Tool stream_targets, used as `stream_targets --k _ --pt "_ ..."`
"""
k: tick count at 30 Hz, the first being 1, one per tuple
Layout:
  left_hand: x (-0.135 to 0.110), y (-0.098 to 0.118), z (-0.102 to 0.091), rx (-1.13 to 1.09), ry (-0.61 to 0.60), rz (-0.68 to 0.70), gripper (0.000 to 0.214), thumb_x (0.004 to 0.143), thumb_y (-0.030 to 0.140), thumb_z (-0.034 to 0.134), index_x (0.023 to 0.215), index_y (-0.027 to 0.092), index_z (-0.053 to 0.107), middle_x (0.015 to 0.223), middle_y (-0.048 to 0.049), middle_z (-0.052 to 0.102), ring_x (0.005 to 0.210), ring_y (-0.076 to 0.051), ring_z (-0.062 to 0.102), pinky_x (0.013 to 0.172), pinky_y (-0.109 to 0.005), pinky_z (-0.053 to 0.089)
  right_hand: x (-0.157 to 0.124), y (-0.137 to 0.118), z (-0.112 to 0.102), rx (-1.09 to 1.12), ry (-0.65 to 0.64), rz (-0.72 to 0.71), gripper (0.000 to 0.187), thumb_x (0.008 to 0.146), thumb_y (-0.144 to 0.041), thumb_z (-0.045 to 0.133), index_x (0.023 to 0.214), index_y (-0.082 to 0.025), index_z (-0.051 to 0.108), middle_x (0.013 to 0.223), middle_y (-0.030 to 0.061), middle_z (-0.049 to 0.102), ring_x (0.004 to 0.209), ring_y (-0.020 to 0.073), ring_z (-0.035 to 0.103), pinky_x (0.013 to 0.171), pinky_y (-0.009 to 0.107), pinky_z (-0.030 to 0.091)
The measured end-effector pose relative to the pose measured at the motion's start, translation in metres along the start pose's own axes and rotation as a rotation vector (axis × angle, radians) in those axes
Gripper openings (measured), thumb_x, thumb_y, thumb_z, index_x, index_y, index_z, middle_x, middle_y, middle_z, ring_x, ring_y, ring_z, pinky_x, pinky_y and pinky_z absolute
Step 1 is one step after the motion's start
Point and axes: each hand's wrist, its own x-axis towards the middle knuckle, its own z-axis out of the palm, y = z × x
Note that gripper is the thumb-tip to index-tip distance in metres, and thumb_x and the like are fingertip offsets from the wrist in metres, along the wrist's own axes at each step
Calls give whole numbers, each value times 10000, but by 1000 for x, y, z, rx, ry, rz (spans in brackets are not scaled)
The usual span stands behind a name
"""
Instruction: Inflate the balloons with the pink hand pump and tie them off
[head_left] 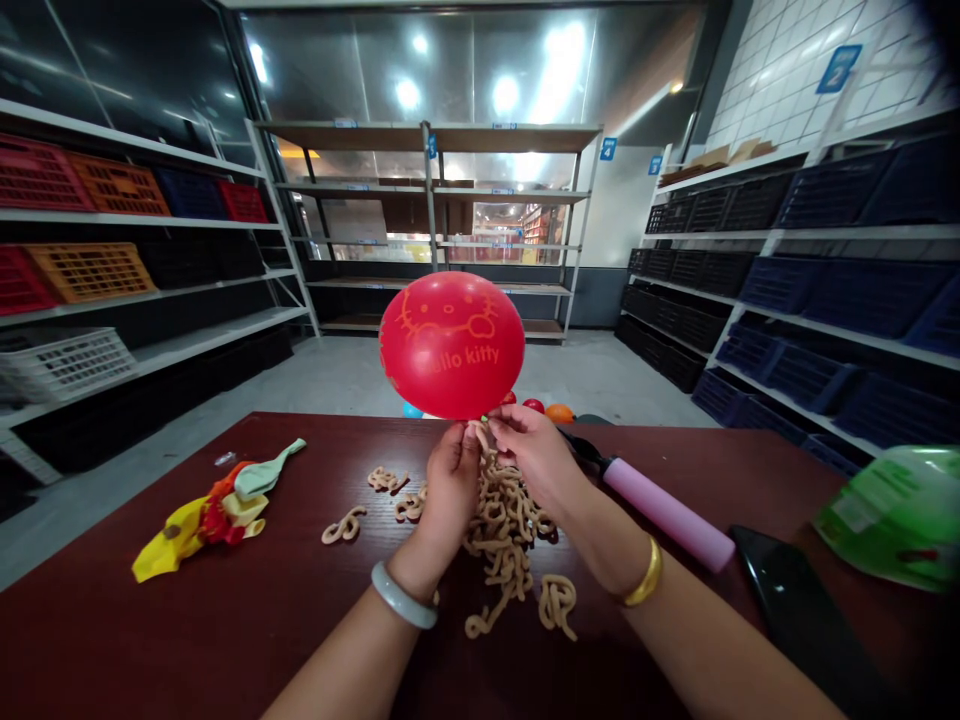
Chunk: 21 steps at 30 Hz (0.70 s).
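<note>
Red balloon (pixel 452 345) standing above your two hands at the centre of the frame

In the head view, you are holding the balloon near the middle of the picture, over the far edge of the dark red desk (pixel 300 640). Your left grip (pixel 453 480) is pinching just under the balloon, thumb and forefinger closing at its neck. Your right grip (pixel 540 455) is meeting it from the right, its fingertips gathering at the same spot; you cannot tell from here whether they are clasping the neck or a strand. A pale bangle (pixel 403 597) is circling your left wrist and a gold bracelet (pixel 646 575) your right.

Below and between your arms, curled beige strands (pixel 506 510) are lying in a loose heap, smaller clumps scattering around it. At centre left, a yellow limp balloon (pixel 174 540) and a mint-green limp balloon (pixel 259 472) are resting in one bunch. Right of your right hand, a pink pump (pixel 667 510) is lying aslant, and a black phone (pixel 787 580) is sitting near its end. A green bag (pixel 896 515) is occupying the right edge.

Beyond the desk, a metal rack (pixel 431 200) is standing at upper centre, while orange crates (pixel 94 270) are filling shelves at upper left and dark blue crates (pixel 847 290) at upper right.
</note>
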Motion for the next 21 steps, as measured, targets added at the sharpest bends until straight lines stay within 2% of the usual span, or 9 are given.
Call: stream_targets --k 2,5,8,12,15,18,21 --pt "2 1 -2 51 12 20 291 962 413 455 874 182 609 805 -35 642 732 -157 581 682 -263 455 0 0 0 -100 -21 -28 192 743 -379 711 823 -210 666 693 -2 606 579 112 506 491 224 385" --pt "3 6 -4 141 6 73 269 962 370 454 844 180 604 773 -26 633 709 -153 569 679 -262 435 1 -1 -4 -136 -65 -20 203 741 -396 730 784 -208 667 732 5 629 608 121 536 502 232 403" --pt "1 11 -3 144 -5 82 267 964 362 452 828 182 596 757 -20 627 696 -148 563 675 -260 431 2 -2 -12 -54 -99 52 225 711 -383 767 764 -191 661 735 1 637 617 119 551 533 240 416" --pt "-2 14 -1 102 -7 47 286 965 382 455 819 181 596 760 -23 621 704 -151 559 672 -262 436 4 0 -18 175 -153 109 198 706 -309 777 799 -181 659 811 22 686 693 133 608 633 263 462" --pt "-3 15 0 85 -21 39 293 954 392 477 793 181 599 759 -25 620 706 -152 552 688 -268 441 9 6 -14 308 -111 87 226 671 -269 785 836 -190 654 839 31 708 729 158 645 671 284 489" --pt "-6 15 5 -7 -111 8 305 936 426 503 800 185 631 770 -31 633 736 -169 561 742 -297 457 16 9 -10 331 -35 42 231 657 -273 773 837 -197 649 832 30 717 769 185 665 687 305 507" --pt "-11 12 15 -159 -184 -97 293 880 475 573 815 204 662 764 -40 646 806 -212 584 801 -346 473 15 10 -18 279 -16 -18 171 742 -316 725 868 -214 670 829 13 715 815 190 662 713 312 519"
